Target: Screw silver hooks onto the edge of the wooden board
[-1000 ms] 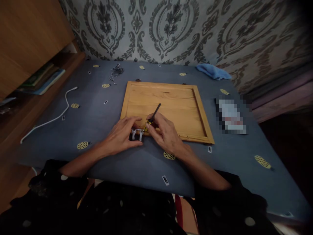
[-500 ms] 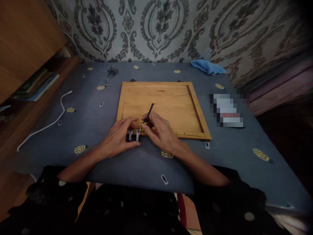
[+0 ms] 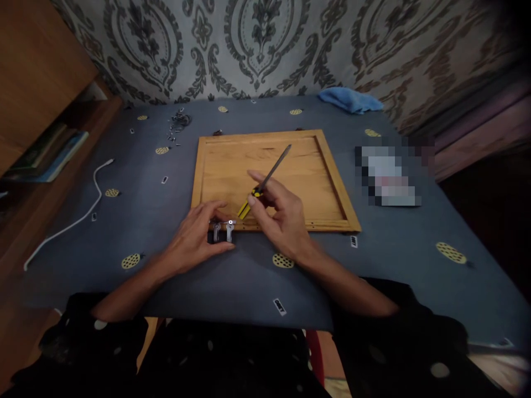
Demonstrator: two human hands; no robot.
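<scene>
**Metal fitting at near rim of wooden panel; screwdriver lifted**

Held by left hand (image 3: 194, 240): small metal fitting (image 3: 223, 229), set against the near rim of the wooden panel (image 3: 332, 182), left of its middle. Gripped with thumb on the near side and curled fingers on the far side.

Pinched between thumb and first fingers of right hand (image 3: 282, 215): screwdriver (image 3: 277, 165). Carried with yellow-and-black handle low and dark shaft tilted up and away over the panel, clear of the fitting.

Risks, as judged:
- Could slide off the rim through slackened left-hand pressure.
- Could scratch the wood or nick a holding finger through a careless lowering of the tool.

Surface: table (image 3: 394, 265) under blue-grey cloth with yellow motifs.
- Heap of small screws (image 3: 176, 124), far left.
- White cable (image 3: 83, 213), left.
- Blue rag (image 3: 350, 100), far right.

Room: dimly lit, with damask wallpaper behind and a wooden shelf with books (image 3: 45, 157) at left.
</scene>
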